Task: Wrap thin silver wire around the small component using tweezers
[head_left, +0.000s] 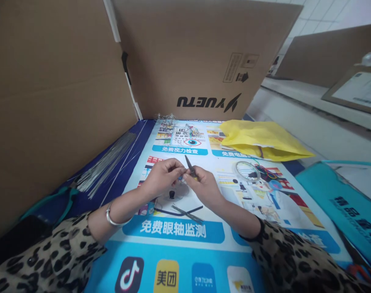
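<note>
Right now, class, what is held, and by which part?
The right hand grips a tool behind its dark pointed end; for the left hand, I cannot tell.

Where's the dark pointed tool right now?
In the head view, the dark pointed tool is near the centre, held in the right hand, beside the left hand, its tip pointing away from the person.

The head-worn camera looks forward and down at the nearby hands (161, 176).
</note>
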The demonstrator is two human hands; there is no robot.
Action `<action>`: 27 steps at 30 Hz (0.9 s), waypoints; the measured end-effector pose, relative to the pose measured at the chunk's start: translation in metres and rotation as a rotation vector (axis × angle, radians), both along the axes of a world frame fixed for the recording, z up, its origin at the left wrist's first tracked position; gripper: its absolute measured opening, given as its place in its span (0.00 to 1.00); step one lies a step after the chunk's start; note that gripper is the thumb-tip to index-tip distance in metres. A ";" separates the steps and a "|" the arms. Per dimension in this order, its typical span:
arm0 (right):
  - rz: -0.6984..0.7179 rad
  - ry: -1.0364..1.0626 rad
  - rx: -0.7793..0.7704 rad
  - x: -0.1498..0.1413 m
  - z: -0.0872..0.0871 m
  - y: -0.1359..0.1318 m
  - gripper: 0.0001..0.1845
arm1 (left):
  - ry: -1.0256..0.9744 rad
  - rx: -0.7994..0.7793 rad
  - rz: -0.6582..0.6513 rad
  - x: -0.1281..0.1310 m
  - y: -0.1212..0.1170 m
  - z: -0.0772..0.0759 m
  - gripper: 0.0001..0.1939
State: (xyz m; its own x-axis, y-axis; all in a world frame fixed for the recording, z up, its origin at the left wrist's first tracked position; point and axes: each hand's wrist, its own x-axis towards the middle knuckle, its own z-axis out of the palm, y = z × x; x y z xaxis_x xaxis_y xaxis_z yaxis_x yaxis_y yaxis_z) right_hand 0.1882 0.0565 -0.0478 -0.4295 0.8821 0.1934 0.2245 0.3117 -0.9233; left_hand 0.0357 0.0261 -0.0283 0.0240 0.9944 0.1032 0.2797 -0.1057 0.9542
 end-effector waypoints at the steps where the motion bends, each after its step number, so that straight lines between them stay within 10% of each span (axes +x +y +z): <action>1: 0.010 -0.015 0.008 0.001 0.001 0.000 0.10 | 0.000 0.019 0.008 0.000 0.000 0.000 0.09; 15: 0.292 0.314 -0.654 0.017 0.006 -0.041 0.21 | -0.168 0.353 0.096 0.003 -0.016 0.009 0.06; 27: 0.353 0.274 -0.610 0.014 -0.003 -0.047 0.19 | -0.009 0.530 0.098 0.005 -0.021 0.000 0.03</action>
State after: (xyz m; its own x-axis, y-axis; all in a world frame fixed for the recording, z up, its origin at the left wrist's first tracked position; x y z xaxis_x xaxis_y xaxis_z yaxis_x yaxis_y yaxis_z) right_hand 0.2018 0.0093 -0.0503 -0.7130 0.6861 -0.1449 -0.0563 -0.2620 -0.9634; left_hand 0.0404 0.0051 -0.0278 -0.0693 0.8035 0.5913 0.3040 -0.5475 0.7796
